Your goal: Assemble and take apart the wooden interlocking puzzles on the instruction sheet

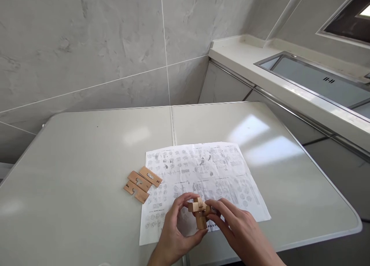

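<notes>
Both hands pinch a wooden puzzle (199,212) of crossed blocks, held just above the instruction sheet (202,177). Left hand (173,231) grips it with thumb below and fingers curled over; right hand (239,229) presses fingertips to its right side. The sheet's small diagrams and print are unreadable. Three loose wooden pieces (141,183) lie touching at the sheet's left edge on the table (72,173). Both wrists are cut off by the frame.

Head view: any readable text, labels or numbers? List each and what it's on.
None can be read.
Instruction sheet: printed diagrams with small captions, too small and blurred to read.
Loose wooden pieces: small dark marks, illegible.
Wooden puzzle held by left hand and right hand: no markings visible.
</notes>
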Demonstrator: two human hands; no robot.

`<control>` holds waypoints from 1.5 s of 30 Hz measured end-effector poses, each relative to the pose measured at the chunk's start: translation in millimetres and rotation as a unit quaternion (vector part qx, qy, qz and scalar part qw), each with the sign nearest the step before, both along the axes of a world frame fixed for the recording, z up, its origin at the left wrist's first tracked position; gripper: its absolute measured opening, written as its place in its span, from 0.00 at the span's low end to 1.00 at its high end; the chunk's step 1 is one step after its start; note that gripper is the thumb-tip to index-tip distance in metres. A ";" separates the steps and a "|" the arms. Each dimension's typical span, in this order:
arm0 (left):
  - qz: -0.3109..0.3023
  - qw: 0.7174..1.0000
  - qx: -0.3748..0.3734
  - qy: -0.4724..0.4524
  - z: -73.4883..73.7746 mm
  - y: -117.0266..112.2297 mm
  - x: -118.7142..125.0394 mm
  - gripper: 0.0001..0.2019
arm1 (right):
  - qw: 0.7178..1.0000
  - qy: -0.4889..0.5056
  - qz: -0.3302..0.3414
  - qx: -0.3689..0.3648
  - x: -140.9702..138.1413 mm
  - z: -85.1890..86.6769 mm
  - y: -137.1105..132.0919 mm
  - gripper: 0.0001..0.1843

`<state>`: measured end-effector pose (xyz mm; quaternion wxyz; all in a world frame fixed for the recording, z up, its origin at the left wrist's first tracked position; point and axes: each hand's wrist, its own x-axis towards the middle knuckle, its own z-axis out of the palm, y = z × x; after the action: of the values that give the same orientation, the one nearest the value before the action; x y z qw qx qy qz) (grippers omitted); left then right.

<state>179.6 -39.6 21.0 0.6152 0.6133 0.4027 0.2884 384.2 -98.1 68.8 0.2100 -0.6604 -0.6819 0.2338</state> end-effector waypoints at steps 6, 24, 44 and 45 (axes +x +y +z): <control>-0.009 0.999 -0.046 -0.018 0.0 1.1 -3.0 0.36 | 0.999 0.024 0.020 0.004 1.9 2.3 2.4 0.19; 0.058 0.988 -0.116 -0.080 0.5 3.7 -2.5 0.36 | 0.986 0.148 -0.035 -0.072 -3.3 1.9 4.9 0.15; 0.066 0.987 -0.116 -0.086 -0.8 4.0 -1.3 0.33 | 0.985 0.146 -0.043 -0.081 -7.3 2.2 6.0 0.14; 0.063 0.988 -0.114 -0.087 -1.2 3.9 -1.4 0.33 | 0.986 0.145 -0.042 -0.077 -7.6 2.3 6.0 0.14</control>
<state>178.1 -35.7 19.8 0.6942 0.4851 0.4156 0.3316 376.6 -92.1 71.1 0.2651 -0.6620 -0.5958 0.3694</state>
